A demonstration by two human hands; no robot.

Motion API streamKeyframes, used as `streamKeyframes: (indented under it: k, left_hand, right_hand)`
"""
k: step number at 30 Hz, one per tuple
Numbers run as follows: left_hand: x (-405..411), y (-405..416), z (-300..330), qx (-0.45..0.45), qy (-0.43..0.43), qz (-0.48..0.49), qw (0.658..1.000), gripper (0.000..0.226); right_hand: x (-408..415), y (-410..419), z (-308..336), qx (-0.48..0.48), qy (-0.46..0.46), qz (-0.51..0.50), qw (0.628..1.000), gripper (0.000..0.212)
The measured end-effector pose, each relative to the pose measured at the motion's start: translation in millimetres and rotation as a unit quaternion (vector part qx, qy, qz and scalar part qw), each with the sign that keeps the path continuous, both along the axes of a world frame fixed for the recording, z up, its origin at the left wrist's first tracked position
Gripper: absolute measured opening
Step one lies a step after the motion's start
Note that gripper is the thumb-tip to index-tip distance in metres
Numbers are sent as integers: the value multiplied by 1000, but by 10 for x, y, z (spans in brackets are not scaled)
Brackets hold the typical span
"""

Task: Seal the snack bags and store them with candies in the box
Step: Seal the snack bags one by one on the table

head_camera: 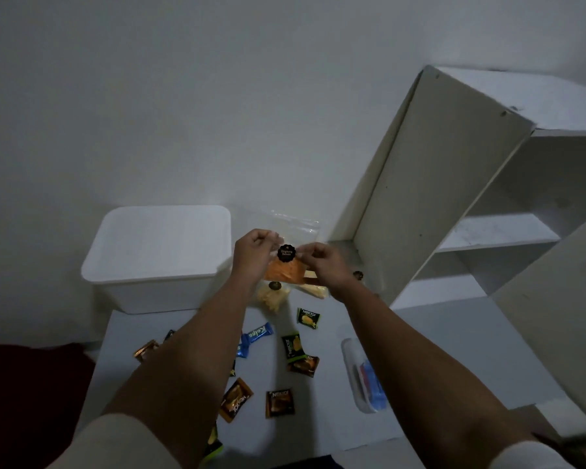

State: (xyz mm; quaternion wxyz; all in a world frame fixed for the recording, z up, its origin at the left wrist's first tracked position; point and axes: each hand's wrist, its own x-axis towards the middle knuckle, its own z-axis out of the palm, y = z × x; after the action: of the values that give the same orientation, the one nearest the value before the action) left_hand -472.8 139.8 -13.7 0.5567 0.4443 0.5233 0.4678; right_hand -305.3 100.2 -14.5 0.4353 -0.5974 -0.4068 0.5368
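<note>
A clear snack bag [286, 270] with orange chips and a round black label is lifted above the table. My left hand [252, 253] pinches its left side and my right hand [322, 262] pinches its right side, below the bag's clear top part. A second bag with pale yellow chips [273, 297] lies under it, and part of a third bag [315, 290] shows under my right wrist. Several wrapped candies are scattered on the white table [322, 411], among them a green one [308, 318], a blue one [259, 333] and a brown one [279, 402]. The white box [156, 255] stands at the left, lid on.
A white shelf unit [454, 198] rises at the right, close to the bags. A small clear container with blue and red items [364, 375] lies on the table under my right forearm. A dark red surface [31, 394] sits left of the table.
</note>
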Motion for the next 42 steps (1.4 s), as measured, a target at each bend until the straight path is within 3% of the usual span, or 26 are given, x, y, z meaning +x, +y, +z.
streamKeyframes:
  k: [7,9,11,15,23,26,31,33,35,37,39,42]
  left_hand:
    - [107,481,-695,-106,128,-1,986,24]
    - [139,674,-902,-124,148,20,981,17]
    - [175,905,-1095,-132,162,37,977,9]
    - [193,1390,-1571,-173,182,91,964,14]
    - [205,1817,-1900,-157,203,199,946,8]
    - [224,1838,-1935,-157,178,208,949,6]
    - [242,1761,-1977,-186,191,191,945,32]
    - [267,1674,-1911,-208,198,210,935,47]
    - [306,1539,-1778,-197,195,225,934,44]
    - [330,1360,-1673,-188,214,203,937,37]
    - [330,1136,-1634,-166,285,137,934,33]
    - [307,811,-1694,-117,429,-18,896,33]
  right_hand:
    - [-9,827,-596,-54,-3,9,998,14]
    - [-28,1140,-798,-61,-19,11,998,16]
    - [-57,1472,-1035,-69,-36,21,997,19]
    - [-161,2030,-1527,-66,-63,51,995,24]
    - [-461,2662,-2038,-32,-94,109,989,21]
    - [-546,2714,-2083,-21,-162,139,977,9]
    - [-377,2511,-1928,-28,-281,130,950,39]
    - [-225,2378,-1838,-32,-330,125,935,39]
    - [-63,2241,-1734,-58,-389,158,906,38]
    - [66,2089,-1658,-83,-437,195,874,36]
    - [132,1941,-1619,-103,-469,225,848,37]
    - [132,1787,-1633,-127,-482,248,831,41]
